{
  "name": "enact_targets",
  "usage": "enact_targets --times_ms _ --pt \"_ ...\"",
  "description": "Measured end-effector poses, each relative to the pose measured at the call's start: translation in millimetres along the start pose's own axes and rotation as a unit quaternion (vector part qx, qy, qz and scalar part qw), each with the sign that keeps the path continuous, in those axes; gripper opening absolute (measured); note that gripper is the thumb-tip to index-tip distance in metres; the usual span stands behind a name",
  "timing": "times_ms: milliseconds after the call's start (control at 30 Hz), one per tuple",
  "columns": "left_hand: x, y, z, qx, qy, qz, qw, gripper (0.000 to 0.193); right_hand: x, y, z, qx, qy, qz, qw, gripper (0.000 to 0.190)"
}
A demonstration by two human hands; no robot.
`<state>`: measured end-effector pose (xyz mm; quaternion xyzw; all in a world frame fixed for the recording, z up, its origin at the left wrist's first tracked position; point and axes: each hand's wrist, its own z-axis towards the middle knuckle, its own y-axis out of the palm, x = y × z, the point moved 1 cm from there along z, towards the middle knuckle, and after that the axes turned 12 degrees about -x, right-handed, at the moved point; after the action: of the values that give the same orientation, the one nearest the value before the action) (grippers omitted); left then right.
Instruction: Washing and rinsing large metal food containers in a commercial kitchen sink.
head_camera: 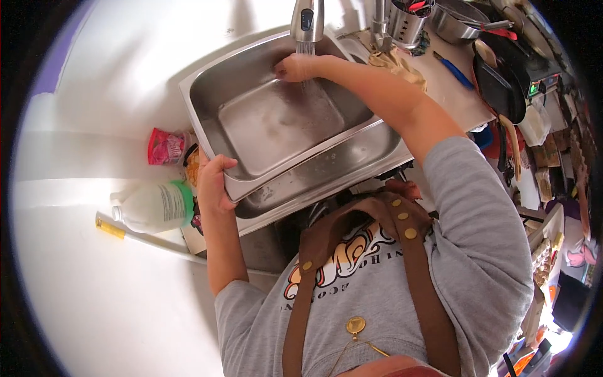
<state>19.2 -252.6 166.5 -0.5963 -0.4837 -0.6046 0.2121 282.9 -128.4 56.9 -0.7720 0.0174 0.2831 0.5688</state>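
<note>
My left hand [217,181] grips the near left corner of a deep rectangular stainless-steel pan [278,127], thumb over the rim. The pan rests tilted across a stainless-steel sink [325,162], whose near strip of basin shows below it. From a pull-down faucet head [307,21], water runs onto my right hand [299,68]. That hand is over the far inside of the pan, its fingers curled and blurred; whether they hold something is hidden. A little water wets the pan's floor.
Left of the sink stand a jug with a green label [155,207], a pink packet [167,147] and a yellow-bristled brush [110,228]. On the right counter are a utensil holder [411,23], a tan cloth [398,68], a blue-handled tool [453,70] and a black pan [499,85].
</note>
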Motion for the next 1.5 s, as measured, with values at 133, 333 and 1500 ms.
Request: enact_targets --times_ms 133,333,1500 --pt "2.4 5.6 -7.0 0.033 0.031 0.061 0.997 0.061 13.8 29.8 4.8 0.061 0.022 -0.134 0.989 0.029" --pt "-4.3 -4.9 -8.5 0.027 0.099 0.118 0.988 0.062 -31.4 77.8 -12.1 -0.104 -0.001 -0.057 0.993 0.028" --pt "-29.5 -14.8 1.0 -0.029 -0.075 -0.024 0.997 0.064 -47.2 -23.2 -26.2 -0.034 -0.059 0.253 0.965 0.023"
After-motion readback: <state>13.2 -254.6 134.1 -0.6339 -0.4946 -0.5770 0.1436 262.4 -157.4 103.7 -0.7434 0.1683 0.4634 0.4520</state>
